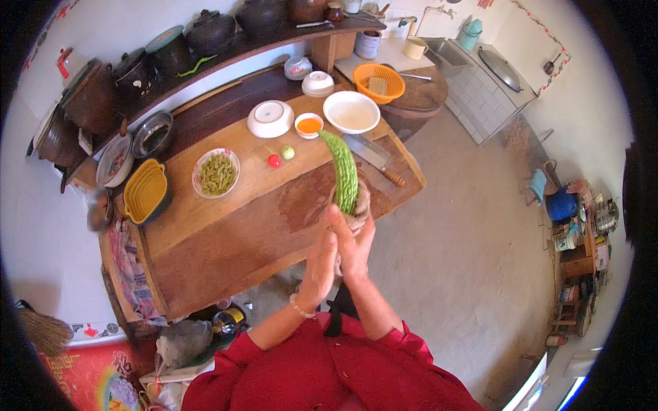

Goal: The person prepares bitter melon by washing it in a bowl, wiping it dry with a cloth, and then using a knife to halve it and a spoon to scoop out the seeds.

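A green bitter melon (343,172) stands up from between my two hands, with a light brown cloth (361,208) wrapped about its lower end. My left hand (323,262) and my right hand (354,246) press together around the cloth and melon base, in front of the table edge. Beyond them, a cleaver with a wooden handle (393,176) lies on the table near a white bowl of cloudy liquid (352,110). A small bowl of orange liquid (309,125), a red tomato-like item (274,161) and a pale green round item (287,152) are left of the melon tip.
On the wooden table (221,257) are a bowl of chopped green pieces (216,173), a yellow basket (146,191) and an upturned white bowl (271,118). An orange basket (379,83) stands at the back right. Dark pots (211,32) line the shelf behind.
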